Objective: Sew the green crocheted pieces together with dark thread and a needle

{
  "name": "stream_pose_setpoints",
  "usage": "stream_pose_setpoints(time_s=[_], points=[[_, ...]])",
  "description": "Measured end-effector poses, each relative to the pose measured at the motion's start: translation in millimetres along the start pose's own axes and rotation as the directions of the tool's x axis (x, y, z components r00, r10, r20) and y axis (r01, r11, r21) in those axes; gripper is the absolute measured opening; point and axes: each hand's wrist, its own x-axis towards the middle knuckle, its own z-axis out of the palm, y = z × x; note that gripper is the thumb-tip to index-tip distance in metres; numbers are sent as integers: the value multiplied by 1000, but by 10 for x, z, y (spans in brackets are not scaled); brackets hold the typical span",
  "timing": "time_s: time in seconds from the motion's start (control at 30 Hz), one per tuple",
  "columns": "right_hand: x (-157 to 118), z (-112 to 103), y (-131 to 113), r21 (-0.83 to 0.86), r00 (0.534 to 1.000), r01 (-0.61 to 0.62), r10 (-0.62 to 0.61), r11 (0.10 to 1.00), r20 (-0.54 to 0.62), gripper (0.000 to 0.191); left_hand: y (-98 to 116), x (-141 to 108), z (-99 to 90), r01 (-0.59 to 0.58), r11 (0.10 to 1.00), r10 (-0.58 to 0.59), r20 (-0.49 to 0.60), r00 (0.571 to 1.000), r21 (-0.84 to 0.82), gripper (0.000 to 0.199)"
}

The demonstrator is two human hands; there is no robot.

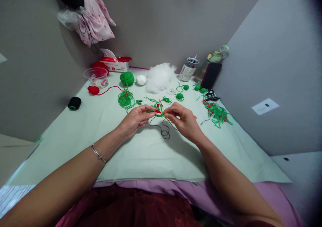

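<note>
Crochet piece (158, 113), red and green, sits between the two hands above the table (151, 156). The left hand (134, 119) has thumb and forefinger closed on its left edge — the other fingers curled beneath. The right hand (182, 119) pinches at its right edge, thumb and forefinger nearly together; whether they grip yarn or a tool is too small to tell. Black yarn (165, 134) loops on the table just below the piece, between the hands.
</note>
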Motion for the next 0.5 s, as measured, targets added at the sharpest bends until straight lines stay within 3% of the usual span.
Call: stream_pose_setpoints(time_s=[0.5], points=[[12, 12, 34, 7, 999, -15, 15, 1000, -46, 8, 7, -6, 28, 33, 999, -33, -13, 999, -20, 31]])
